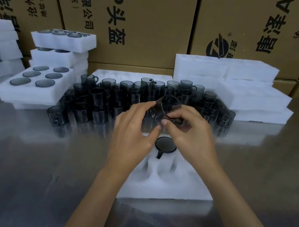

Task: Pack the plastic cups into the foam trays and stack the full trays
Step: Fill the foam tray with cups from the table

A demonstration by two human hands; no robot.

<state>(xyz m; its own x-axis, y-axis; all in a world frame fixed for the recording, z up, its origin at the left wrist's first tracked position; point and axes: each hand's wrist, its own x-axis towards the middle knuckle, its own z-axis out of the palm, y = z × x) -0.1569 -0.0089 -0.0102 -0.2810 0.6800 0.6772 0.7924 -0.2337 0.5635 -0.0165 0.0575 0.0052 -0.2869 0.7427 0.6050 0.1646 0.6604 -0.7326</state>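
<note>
A white foam tray (pixel 182 186) lies in front of me on the metal table, with one dark cup (pixel 165 144) seated in a far hole, its handle pointing toward me. Above the tray both hands hold a smoky transparent cup (pixel 167 106), tilted with its mouth up and away. My left hand (pixel 134 130) grips its left side. My right hand (pixel 189 130) pinches its lower right part. Behind them stand several loose dark cups (pixel 119 96) in a crowded group.
Full foam trays (pixel 37 82) are stacked at the left, with more stacked behind them. Empty foam trays (pixel 247 90) are piled at the back right. Tall cardboard boxes (pixel 141 13) wall off the far side. The metal table (pixel 26 172) extends to my left.
</note>
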